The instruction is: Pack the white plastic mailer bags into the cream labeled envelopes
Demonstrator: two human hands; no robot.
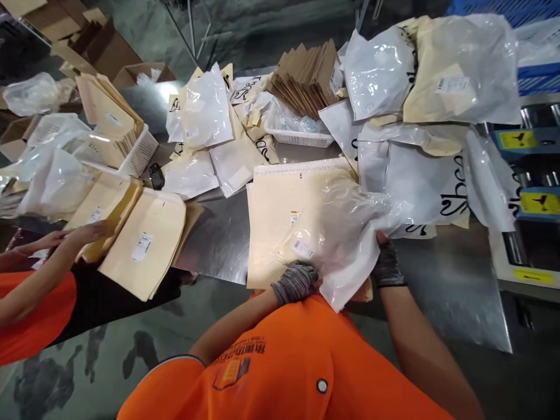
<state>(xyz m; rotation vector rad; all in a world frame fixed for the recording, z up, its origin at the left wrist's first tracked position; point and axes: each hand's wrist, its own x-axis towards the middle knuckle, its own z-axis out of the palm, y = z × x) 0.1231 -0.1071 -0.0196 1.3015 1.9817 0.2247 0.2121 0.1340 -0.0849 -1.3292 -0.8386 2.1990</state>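
Gripping the clear plastic bag (345,233) at its near edge, our gloved left hand (296,281) is closed on the lower left part and our gloved right hand (387,263) on the right side. Bag holds a labelled item and lies over a cream padded envelope (280,216) on the steel table (219,239). White printed mailers (420,186) are piled just beyond. At left, a co-worker's hand (85,233) rests on stacked manila envelopes (144,245).

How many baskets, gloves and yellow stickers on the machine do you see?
White baskets: 2
Grey gloves: 2, on the left hand and the right hand
Yellow stickers: 3
Total: 7
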